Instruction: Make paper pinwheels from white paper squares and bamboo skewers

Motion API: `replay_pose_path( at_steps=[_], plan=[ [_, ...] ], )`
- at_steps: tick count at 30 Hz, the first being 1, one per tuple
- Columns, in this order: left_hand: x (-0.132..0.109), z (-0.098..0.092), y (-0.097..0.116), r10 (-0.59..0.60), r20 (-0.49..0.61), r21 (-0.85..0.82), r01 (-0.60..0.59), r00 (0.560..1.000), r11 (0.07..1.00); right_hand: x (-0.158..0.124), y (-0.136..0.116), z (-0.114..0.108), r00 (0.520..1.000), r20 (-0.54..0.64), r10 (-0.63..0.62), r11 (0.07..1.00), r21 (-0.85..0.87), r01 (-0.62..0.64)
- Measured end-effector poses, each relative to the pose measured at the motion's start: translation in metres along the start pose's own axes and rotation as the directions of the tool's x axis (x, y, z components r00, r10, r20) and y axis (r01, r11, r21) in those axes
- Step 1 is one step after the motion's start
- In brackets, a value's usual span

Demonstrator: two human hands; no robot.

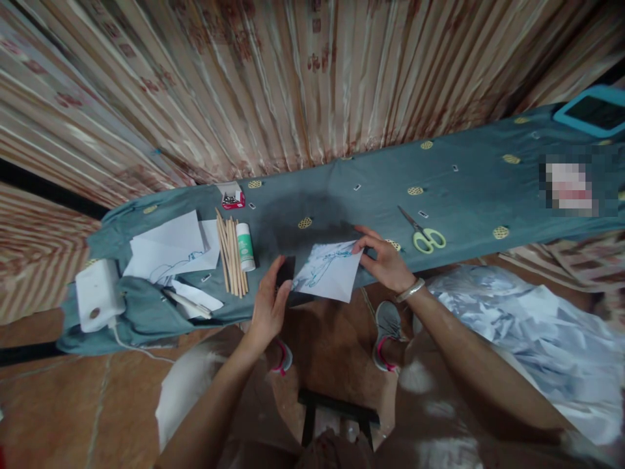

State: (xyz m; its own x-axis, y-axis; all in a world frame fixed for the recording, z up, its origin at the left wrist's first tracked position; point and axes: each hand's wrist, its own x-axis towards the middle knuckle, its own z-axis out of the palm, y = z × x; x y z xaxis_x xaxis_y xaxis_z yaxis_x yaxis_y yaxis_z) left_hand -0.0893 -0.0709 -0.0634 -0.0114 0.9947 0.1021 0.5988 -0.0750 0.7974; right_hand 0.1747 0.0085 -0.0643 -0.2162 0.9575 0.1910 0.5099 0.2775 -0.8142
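Observation:
My right hand (385, 260), a bracelet at its wrist, pinches the right corner of a white sheet of paper (336, 280) between thumb and fingers. The paper bears a blue line drawing and juts over the table's front edge. At its left corner is my left hand (269, 303), thumb and fingers apart, the thumb tip close to or touching the paper. A dark patch shows between those fingers; I cannot make out what it is. Left of the paper stand out a green-and-white glue stick (245, 247) and several thin wooden sticks (231, 257), all lying on the cloth.
Green-handled scissors (426, 238) lie right of my hands on the teal tablecloth (342, 189). A small red box (233, 198) of metal bits, more drawn paper sheets (166, 244) and a white corded device (99, 296) are at left. A blue-framed tablet (596, 109) lies far right.

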Motion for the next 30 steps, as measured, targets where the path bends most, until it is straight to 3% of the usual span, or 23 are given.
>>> replay_pose_path(
  at_steps=[3,7,12,16,20,22,25,27,30],
  plan=[
    [0.017,0.000,0.011,-0.044,0.043,-0.221,0.053,0.998,0.974,0.003,-0.003,-0.006,0.999,-0.041,-0.001,0.997,0.080,0.004],
    [0.041,0.005,0.028,-0.062,0.246,-0.440,0.169,0.967,0.882,0.010,-0.001,-0.015,0.993,-0.112,0.021,0.979,0.202,0.002],
    [0.059,0.023,0.050,-0.126,0.410,-0.540,0.352,0.903,0.764,0.023,0.005,-0.020,0.981,-0.170,0.094,0.951,0.307,-0.038],
    [0.064,0.034,0.057,-0.200,0.408,-0.538,0.412,0.891,0.736,0.029,0.002,-0.017,0.971,-0.223,0.088,0.956,0.294,-0.019],
    [0.067,0.035,0.048,-0.314,0.280,-0.534,0.419,0.907,0.734,0.026,-0.004,-0.026,0.949,-0.315,-0.027,0.999,-0.036,0.016],
    [0.070,0.033,0.041,-0.323,0.213,-0.526,0.387,0.922,0.758,0.022,-0.001,-0.039,0.929,-0.362,-0.076,0.967,-0.254,-0.020],
    [0.076,0.030,0.032,-0.273,0.134,-0.457,0.304,0.953,0.836,0.012,0.013,-0.063,0.921,-0.384,-0.061,0.845,-0.511,-0.157],
    [0.081,0.028,0.027,-0.239,0.086,-0.389,0.254,0.967,0.885,0.005,0.023,-0.077,0.920,-0.389,0.049,0.710,-0.634,-0.306],
    [0.086,0.026,0.022,-0.208,0.035,-0.331,0.207,0.978,0.921,-0.004,0.033,-0.088,0.916,-0.355,0.187,0.588,-0.707,-0.394]
  ],
)
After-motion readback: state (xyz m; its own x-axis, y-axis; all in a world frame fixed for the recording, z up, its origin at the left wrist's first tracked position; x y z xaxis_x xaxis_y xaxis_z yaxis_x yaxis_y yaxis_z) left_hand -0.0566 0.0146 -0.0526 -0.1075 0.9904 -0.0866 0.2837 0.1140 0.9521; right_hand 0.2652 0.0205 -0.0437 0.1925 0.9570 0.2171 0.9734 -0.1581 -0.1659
